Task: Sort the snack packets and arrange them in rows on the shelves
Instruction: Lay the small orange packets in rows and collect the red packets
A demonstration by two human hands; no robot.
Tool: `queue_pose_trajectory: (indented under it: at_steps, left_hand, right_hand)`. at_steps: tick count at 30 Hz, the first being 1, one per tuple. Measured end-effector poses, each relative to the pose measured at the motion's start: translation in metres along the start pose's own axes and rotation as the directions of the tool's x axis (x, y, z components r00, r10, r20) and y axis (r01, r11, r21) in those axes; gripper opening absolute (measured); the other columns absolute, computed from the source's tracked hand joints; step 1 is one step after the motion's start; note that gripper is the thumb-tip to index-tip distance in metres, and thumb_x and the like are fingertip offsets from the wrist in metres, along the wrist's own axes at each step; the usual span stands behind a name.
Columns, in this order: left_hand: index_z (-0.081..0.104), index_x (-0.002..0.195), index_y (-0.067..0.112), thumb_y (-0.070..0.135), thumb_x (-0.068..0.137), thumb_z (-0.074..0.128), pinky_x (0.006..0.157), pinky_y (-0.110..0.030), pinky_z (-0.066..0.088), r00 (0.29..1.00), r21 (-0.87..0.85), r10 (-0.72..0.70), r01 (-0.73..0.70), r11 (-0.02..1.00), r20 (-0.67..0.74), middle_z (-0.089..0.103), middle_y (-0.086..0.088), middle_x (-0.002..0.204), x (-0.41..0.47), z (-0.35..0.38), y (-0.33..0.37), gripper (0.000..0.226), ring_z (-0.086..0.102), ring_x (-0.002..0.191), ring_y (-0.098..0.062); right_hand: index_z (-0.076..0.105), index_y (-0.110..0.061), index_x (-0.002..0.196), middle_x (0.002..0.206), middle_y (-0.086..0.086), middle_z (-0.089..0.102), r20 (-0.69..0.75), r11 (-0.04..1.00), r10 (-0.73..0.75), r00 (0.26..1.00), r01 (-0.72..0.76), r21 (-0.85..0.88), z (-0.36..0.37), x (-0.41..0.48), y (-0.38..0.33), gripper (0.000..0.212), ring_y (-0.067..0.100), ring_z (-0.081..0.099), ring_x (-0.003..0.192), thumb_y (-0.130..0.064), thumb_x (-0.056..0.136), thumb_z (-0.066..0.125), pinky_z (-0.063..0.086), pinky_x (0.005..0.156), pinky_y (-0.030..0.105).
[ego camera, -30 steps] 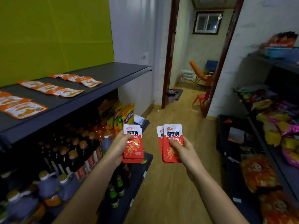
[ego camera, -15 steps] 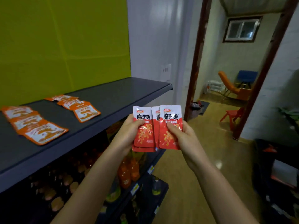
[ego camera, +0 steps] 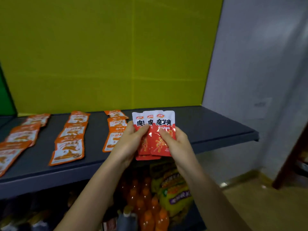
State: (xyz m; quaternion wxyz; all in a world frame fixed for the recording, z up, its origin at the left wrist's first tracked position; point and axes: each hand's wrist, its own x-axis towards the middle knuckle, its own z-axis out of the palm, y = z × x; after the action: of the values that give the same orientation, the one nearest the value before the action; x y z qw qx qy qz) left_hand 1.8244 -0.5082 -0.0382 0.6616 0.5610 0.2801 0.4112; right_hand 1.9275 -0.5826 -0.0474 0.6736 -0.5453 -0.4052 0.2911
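Left hand (ego camera: 129, 144) and right hand (ego camera: 173, 144) both grip fanned red packets (ego camera: 164, 129) | above grey shelf (ego camera: 208, 129) | orange packets (ego camera: 70, 144) lie in rows

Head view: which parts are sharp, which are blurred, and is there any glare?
Head view: the red packets are sharpest, print legible; the orange packets on the shelf are softer, smeared toward the left edge; the bottles below are dim and blurred; small glare spots on the floor, lower right.
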Motion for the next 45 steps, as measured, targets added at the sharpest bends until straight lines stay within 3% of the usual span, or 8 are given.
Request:
queue_pose_trajectory:
  at_steps: [5,12,22,25,28,32,37,45]
  left_hand:
    - [0.049,0.127,0.01,0.014,0.092,0.053,0.072,-0.029,0.058,0.988,0.02,0.044,-0.042,0.999,-0.145,0.066,-0.011,0.115,0.014,-0.005,-0.002,0.035,0.067,0.086,-0.018]
    - [0.05,0.121,0.009,0.014,0.093,0.053,0.071,-0.039,0.056,0.954,0.072,0.055,-0.036,0.997,-0.294,0.066,-0.01,0.1,0.028,-0.021,0.007,0.029,0.064,0.076,-0.018]
    - [0.052,0.117,0.006,0.011,0.094,0.049,0.049,-0.024,0.055,0.891,0.163,0.15,-0.087,0.983,-0.428,0.064,-0.003,0.089,0.066,-0.066,0.051,0.024,0.063,0.047,0.0]
    - [0.054,0.097,0.012,0.01,0.095,0.047,0.036,-0.027,0.052,0.9,0.136,0.13,-0.08,0.987,-0.417,0.062,-0.004,0.083,0.071,-0.073,0.06,0.007,0.063,0.042,-0.002]
    - [0.05,0.113,0.008,0.011,0.095,0.047,0.035,-0.028,0.051,0.914,0.125,0.102,-0.057,0.991,-0.393,0.061,-0.004,0.083,0.077,-0.077,0.058,0.018,0.064,0.043,-0.004]
    - [0.047,0.126,0.003,0.012,0.094,0.049,0.043,-0.026,0.055,0.914,0.167,0.101,-0.037,0.985,-0.392,0.064,-0.004,0.088,0.087,-0.082,0.05,0.033,0.066,0.05,-0.005]
    - [0.045,0.128,0.007,0.014,0.094,0.051,0.078,-0.046,0.052,0.918,0.165,0.078,-0.014,0.986,-0.388,0.061,-0.012,0.109,0.093,-0.08,0.043,0.035,0.062,0.081,-0.022]
    - [0.044,0.129,0.008,0.015,0.094,0.052,0.08,-0.047,0.051,0.908,0.174,0.053,0.022,0.985,-0.416,0.061,-0.016,0.119,0.101,-0.076,0.036,0.036,0.061,0.09,-0.027]
  right_hand:
    - [0.064,-0.013,0.111,0.104,0.007,0.072,0.137,0.999,0.035,0.99,-0.034,-0.012,0.005,0.037,0.007,0.021,0.021,0.069,0.095,-0.018,0.092,0.056,0.055,0.084,0.033]
    - [0.066,-0.023,0.091,0.089,-0.005,0.072,0.33,0.999,0.049,0.943,-0.043,-0.027,0.015,0.073,0.014,0.01,0.008,0.067,0.08,-0.021,0.092,0.056,0.054,0.067,0.015]
    - [0.058,-0.021,0.07,0.091,0.008,0.068,0.169,0.965,0.044,0.985,0.002,-0.262,0.029,0.184,0.016,0.029,0.03,0.064,0.099,-0.027,0.093,0.042,0.045,0.085,0.036]
    - [0.053,-0.019,0.066,0.089,0.012,0.064,0.177,0.887,0.065,0.982,0.025,-0.461,0.032,0.22,0.028,0.034,0.034,0.061,0.097,-0.028,0.094,0.036,0.038,0.077,0.034]
    - [0.066,-0.009,0.097,0.11,0.018,0.066,0.171,0.774,0.109,0.979,0.024,-0.633,0.032,0.246,0.045,0.033,0.033,0.059,0.106,-0.028,0.094,0.04,0.037,0.078,0.031]
    - [0.064,-0.007,0.112,0.119,0.016,0.063,0.103,0.629,0.135,0.985,-0.005,-0.777,0.02,0.264,0.062,0.038,0.034,0.057,0.109,-0.03,0.093,0.04,0.043,0.088,0.035]
    - [0.059,-0.009,0.121,0.127,0.014,0.058,0.03,0.426,0.111,0.993,-0.021,-0.904,0.009,0.274,0.071,0.045,0.033,0.052,0.118,-0.039,0.094,0.038,0.039,0.096,0.037]
    - [0.053,-0.006,0.121,0.125,0.015,0.058,0.08,0.316,0.014,0.997,0.071,-0.946,0.015,0.276,0.076,0.053,0.033,0.053,0.116,-0.05,0.09,0.048,0.041,0.091,0.037]
